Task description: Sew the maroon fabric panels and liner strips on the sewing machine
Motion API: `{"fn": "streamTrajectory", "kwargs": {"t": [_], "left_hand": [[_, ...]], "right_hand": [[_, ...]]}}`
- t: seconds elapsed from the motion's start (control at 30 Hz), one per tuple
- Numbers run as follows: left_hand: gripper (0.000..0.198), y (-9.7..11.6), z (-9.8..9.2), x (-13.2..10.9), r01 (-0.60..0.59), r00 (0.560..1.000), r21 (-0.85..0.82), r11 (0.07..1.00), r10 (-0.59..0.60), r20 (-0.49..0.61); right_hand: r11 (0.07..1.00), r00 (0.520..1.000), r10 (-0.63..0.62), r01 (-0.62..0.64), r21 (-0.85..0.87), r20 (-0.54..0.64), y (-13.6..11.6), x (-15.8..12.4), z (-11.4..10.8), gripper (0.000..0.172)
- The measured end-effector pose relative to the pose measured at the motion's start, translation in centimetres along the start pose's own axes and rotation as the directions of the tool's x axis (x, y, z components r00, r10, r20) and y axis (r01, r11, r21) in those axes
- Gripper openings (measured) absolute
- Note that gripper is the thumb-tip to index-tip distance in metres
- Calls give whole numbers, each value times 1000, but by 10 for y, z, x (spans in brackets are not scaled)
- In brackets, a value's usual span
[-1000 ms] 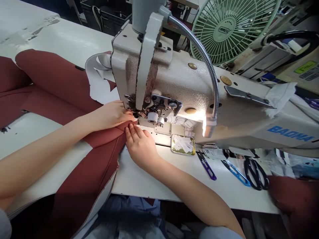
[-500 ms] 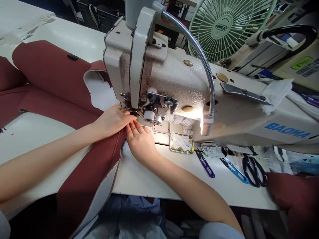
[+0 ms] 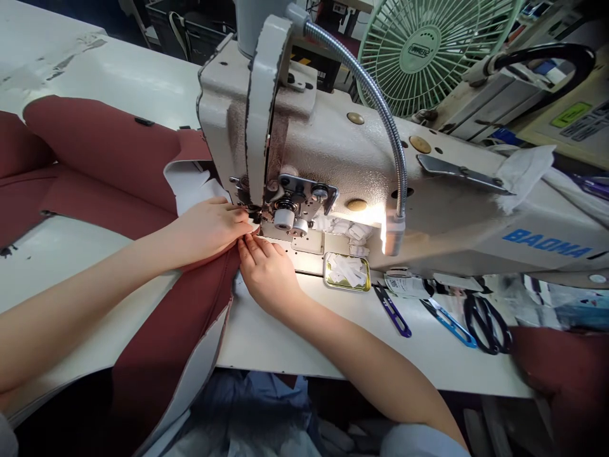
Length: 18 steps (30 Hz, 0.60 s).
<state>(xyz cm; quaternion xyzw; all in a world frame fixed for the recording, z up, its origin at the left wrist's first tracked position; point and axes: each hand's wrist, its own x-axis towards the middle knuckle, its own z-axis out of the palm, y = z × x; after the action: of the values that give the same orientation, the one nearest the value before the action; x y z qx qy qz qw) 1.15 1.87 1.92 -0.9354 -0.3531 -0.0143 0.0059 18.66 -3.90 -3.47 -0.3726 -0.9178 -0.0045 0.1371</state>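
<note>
A long piece of dark red fabric (image 3: 176,317) with a white backing runs under the head of a sewing machine (image 3: 304,146). My left hand (image 3: 214,225) is closed on the fabric just left of the presser area, thumb pointing at the needle. Close against it, my right hand (image 3: 269,270) grips the fabric's right edge with its fingers pressed together. The needle and the spot being held are partly hidden by my fingers and the machine parts. Beyond my left hand, more red fabric spreads over the table with a curled white underside (image 3: 190,184).
On the right lie a small tin (image 3: 347,271) of white strips, purple thread snips (image 3: 394,311), blue snips (image 3: 450,322) and black-handled scissors (image 3: 489,324). A lamp (image 3: 394,235) on a flexible neck lights the machine bed. A green fan (image 3: 421,51) stands behind.
The far part of the red fabric has shifted slightly right and nearer to me. My left hand has changed its pose a little, its thumb lower; my right hand stays almost in place.
</note>
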Motion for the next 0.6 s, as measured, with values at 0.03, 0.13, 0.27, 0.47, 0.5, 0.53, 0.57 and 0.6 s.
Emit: {"fn": "streamTrajectory", "kwargs": {"t": [0.03,0.13,0.27,0.47,0.5,0.53,0.57,0.6], "left_hand": [[22,5,-4,2,35,998,-3,999,-35,52],[23,21,-9,8,174,974,19,984,-175,144],[22,17,2,0,234,967,-63,970,-227,113],[31,-19,30,-22,329,919,-481,812,-393,-36],[30,-20,30,-23,344,912,-487,803,-409,-28],[31,-19,30,-23,347,914,-481,805,-404,-18],[31,-17,28,-22,337,922,-469,816,-386,-10],[32,-14,27,-21,321,933,-453,832,-360,0]], "right_hand": [[1000,1000,4,-4,5,-3,0,1,1,38],[998,999,34,-35,43,31,-1,3,-1,34],[987,993,36,-53,149,112,3,-3,-21,35],[948,949,304,-309,70,79,34,-65,-76,29],[929,929,369,-370,35,31,42,-81,-81,26],[909,909,417,-417,8,-16,49,-96,-85,24],[888,887,458,-459,-18,-56,55,-110,-87,23],[871,871,484,-489,-45,-83,61,-122,-87,22]]}}
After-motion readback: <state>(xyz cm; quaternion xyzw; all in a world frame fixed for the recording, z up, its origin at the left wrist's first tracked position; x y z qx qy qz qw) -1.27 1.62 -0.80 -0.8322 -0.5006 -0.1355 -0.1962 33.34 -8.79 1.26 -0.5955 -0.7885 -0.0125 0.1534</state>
